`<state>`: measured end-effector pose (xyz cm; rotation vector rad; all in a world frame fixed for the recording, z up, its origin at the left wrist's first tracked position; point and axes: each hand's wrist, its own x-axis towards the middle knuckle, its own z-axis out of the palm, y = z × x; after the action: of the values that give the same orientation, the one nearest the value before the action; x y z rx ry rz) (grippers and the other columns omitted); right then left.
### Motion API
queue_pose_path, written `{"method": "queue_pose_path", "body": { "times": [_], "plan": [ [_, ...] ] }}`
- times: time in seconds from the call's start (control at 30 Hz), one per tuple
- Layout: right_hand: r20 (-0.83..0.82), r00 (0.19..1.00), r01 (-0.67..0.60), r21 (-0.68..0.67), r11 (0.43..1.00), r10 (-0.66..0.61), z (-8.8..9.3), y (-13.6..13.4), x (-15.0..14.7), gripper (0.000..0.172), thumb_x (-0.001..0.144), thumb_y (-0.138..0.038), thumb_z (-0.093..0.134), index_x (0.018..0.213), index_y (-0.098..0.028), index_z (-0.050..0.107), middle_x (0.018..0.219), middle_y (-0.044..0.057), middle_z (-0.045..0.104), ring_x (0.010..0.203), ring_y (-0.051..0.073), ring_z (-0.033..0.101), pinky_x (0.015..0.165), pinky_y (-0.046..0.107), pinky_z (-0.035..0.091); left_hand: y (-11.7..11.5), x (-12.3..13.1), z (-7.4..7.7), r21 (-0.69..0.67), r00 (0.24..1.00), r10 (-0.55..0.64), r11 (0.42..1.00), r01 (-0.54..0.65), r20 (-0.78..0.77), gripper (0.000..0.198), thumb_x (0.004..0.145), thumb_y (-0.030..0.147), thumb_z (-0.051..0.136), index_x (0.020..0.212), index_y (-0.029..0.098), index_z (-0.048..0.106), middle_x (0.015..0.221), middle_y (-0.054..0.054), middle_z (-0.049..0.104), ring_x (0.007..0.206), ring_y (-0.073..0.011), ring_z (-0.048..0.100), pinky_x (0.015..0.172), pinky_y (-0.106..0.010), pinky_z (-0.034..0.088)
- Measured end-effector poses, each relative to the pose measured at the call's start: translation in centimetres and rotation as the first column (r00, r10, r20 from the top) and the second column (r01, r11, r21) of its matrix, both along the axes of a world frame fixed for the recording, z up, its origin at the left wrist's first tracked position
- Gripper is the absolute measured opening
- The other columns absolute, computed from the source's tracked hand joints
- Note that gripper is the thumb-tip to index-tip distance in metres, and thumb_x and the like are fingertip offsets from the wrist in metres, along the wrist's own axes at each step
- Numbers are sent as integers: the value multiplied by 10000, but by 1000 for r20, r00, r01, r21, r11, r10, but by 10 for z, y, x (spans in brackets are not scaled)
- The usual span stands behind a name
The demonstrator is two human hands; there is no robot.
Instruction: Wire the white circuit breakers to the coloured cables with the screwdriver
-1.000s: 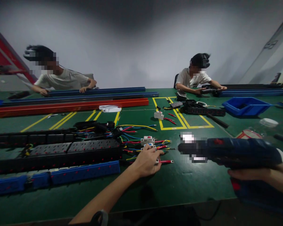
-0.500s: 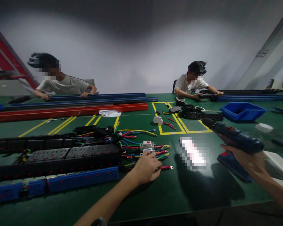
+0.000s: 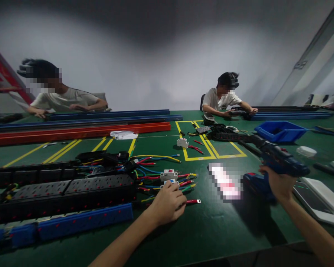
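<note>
My right hand (image 3: 280, 183) is closed round the grip of a cordless drill (image 3: 281, 157). The drill hangs above the table at the right, its nose pointing to the far left. My left hand (image 3: 169, 203) is low over the table, its fingers curled over a small white circuit breaker with a blue part (image 3: 171, 182). What lies under the palm is hidden. A red wire with a metal lug (image 3: 194, 201) sticks out past this hand. Just behind it sits another white circuit breaker with a red part (image 3: 169, 174).
Black socket strips (image 3: 100, 187) and a blue socket strip (image 3: 86, 218) lie at left. Beyond are a red rail (image 3: 153, 128), a loose breaker (image 3: 183, 142) and a blue bin (image 3: 280, 131). A pixelated bright patch (image 3: 224, 181) lies between my hands. Two co-workers sit opposite.
The drill has moved left, toward my left hand, and its battery end has swung inward. My left hand stays at the breaker. The view has turned slightly right.
</note>
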<state>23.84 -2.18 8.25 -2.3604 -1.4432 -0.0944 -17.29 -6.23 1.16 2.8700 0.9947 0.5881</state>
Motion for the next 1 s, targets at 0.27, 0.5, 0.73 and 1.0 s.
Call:
{"method": "queue_pose_path", "body": {
  "times": [0.27, 0.5, 0.73, 1.0],
  "plan": [
    [-163, 976, 177, 206, 962, -145, -31, -9, -13, 88, 730, -352, 453, 699, -281, 495, 1035, 154, 648, 1024, 345, 642, 843, 364, 469, -4, 0, 3, 16, 995, 5, 1000, -7, 103, 204, 912, 388, 564, 975, 218, 657, 983, -38, 697, 958, -229, 549, 840, -409, 349],
    [-199, 963, 226, 228, 947, -182, -38, -9, -14, 230, 685, -371, 497, 901, -294, 480, 1071, 190, 639, 1058, 379, 630, 840, 387, 462, -7, -1, 0, 101, 977, -1, 995, -21, 215, 228, 900, 409, 562, 941, 210, 666, 943, -49, 702, 915, -221, 571, 809, -411, 361],
    [-252, 922, 372, 375, 849, -293, -78, 6, 4, 547, 636, -586, 612, 1044, -230, 532, 866, 96, 609, 858, 380, 636, 763, 455, 494, -6, 0, -7, 225, 947, -11, 972, -64, 321, 134, 841, 345, 633, 855, 215, 662, 830, -26, 701, 841, -209, 578, 794, -424, 369],
    [-207, 943, 325, 423, 846, -259, -93, 9, 16, 570, 661, -608, 621, 1059, -215, 508, 786, 40, 499, 744, 306, 587, 713, 442, 503, -11, 0, 0, 267, 903, -30, 959, -95, 428, 168, 807, 241, 658, 974, 234, 641, 841, -2, 709, 832, -201, 595, 841, -431, 395]
  ]
}}
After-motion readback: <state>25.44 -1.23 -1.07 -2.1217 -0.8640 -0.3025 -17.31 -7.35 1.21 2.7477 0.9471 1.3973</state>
